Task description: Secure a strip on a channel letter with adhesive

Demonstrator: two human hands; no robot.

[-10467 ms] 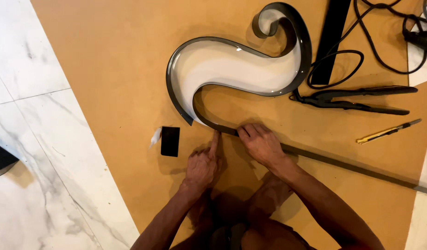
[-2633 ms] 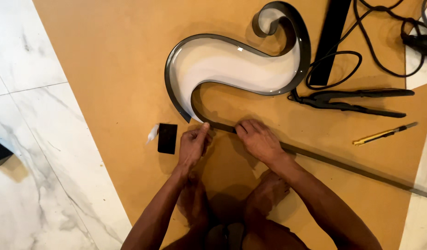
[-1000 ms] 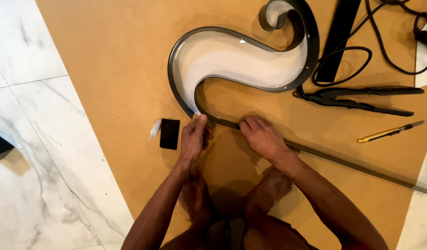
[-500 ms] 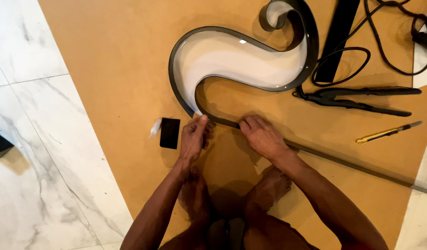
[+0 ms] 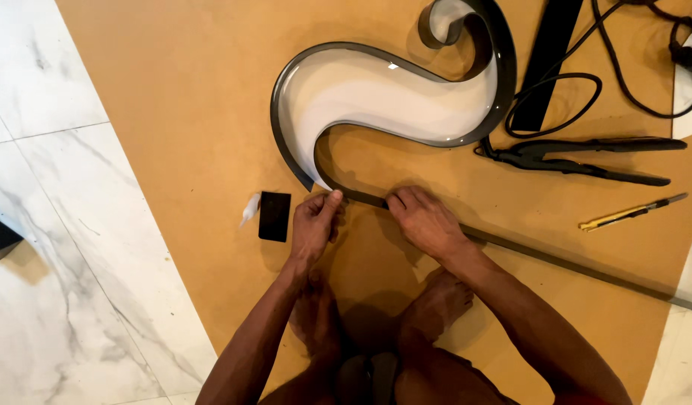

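White marble floor [image 5: 68, 247] with grey veins and tile joints, left and far right. Large brown board [image 5: 173, 97] lies over it. Dark object at left edge, partly cut off. Even light, soft shadows.
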